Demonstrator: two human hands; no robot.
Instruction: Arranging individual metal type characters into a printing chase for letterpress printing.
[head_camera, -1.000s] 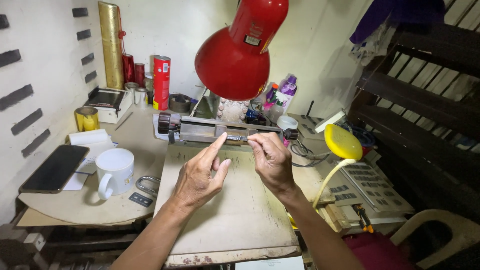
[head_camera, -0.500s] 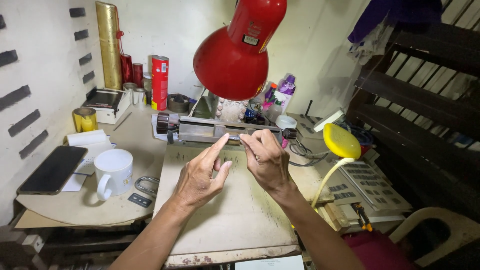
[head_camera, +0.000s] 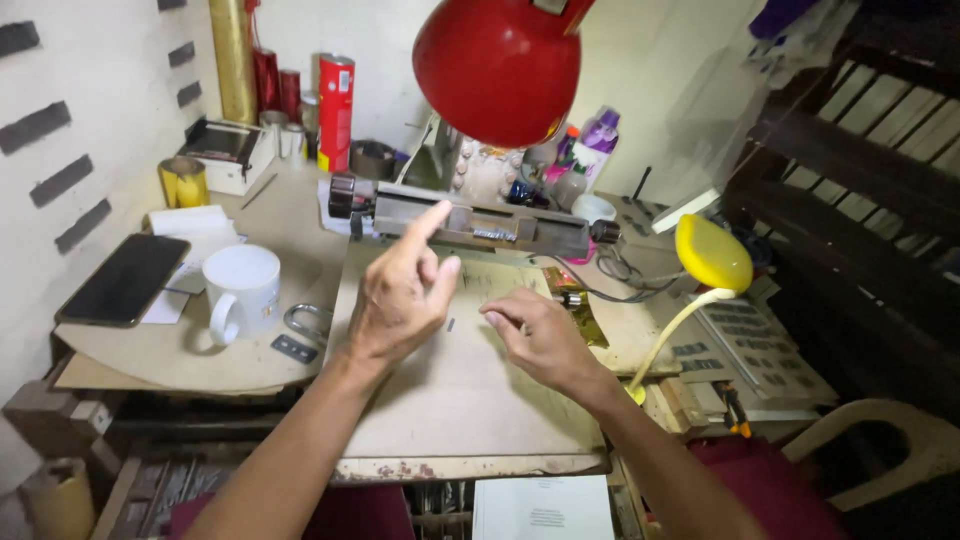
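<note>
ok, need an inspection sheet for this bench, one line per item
Surface: worn board on a crowded bench.
Job's things: tiny dark piece on the board; metal vise behind.
Clutter: white mug, phone, red can, bottles.
Hands: left hand raised, forefinger extended; right hand low, fingertips at the board.
Cables: wire right of the vise.
Surroundings: red lamp, yellow lamp, calculator.

To your left on the tabletop (head_camera: 150, 355) you have a white mug (head_camera: 243, 290) beside a black phone (head_camera: 124, 280); a red lamp shade (head_camera: 500, 65) hangs overhead, a yellow lamp (head_camera: 712, 252) bends at your right.
</note>
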